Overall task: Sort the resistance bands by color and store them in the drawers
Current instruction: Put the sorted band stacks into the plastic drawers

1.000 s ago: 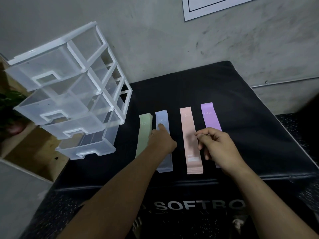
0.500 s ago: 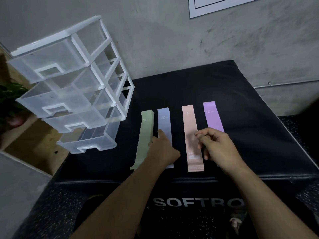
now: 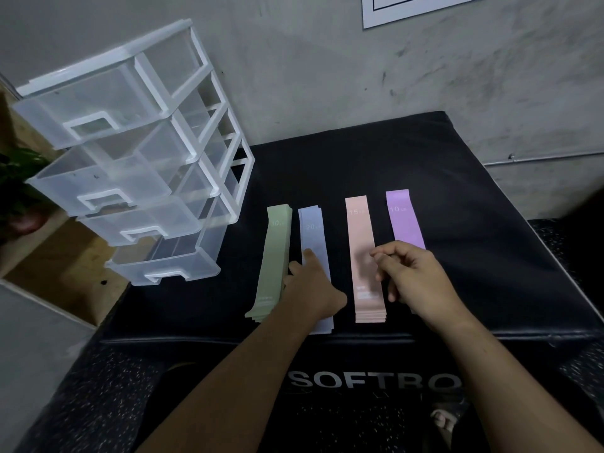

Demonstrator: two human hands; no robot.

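**Sort looks done, stow not started**

Status from the head cam:
- Bands: four color stacks lie side by side on the black pad [image 3: 457, 197], long axis pointing away from the person. L to R: green stack [image 3: 276, 253], blue stack [image 3: 313, 228], pink stack [image 3: 359, 230], purple stack [image 3: 404, 220]. Green & blue sit just beside each other, w/ a wider gap between blue and pink. No mixed colors visible in any stack, so sorting reads as complete.
- Green stack is a bit fanned at the near end; others look squared up.
- Drawer unit [image 3: 225, 148] stands at the pad's far-left corner, clear plastic w/ white frame. All four drawers are pulled out. Top drawer [image 3: 91, 106] through bottom drawer [image 3: 170, 264] show no bands inside, as far as the translucent walls let me see.
- Left hand [image 3: 310, 286]: rests on the blue stack w/ index finger straight along it, thumb at the green stack's edge. No grip visible; other fingers are hidden under the hand.
- Right hand [image 3: 415, 276]: loosely curled over the gap between pink & purple, covering purple's near end. Holds nothing I can see.

Remaining, imo: the whole storing half. Each stack goes into its own drawer, then drawers get pushed shut if req'd. Nothing is lifted yet.
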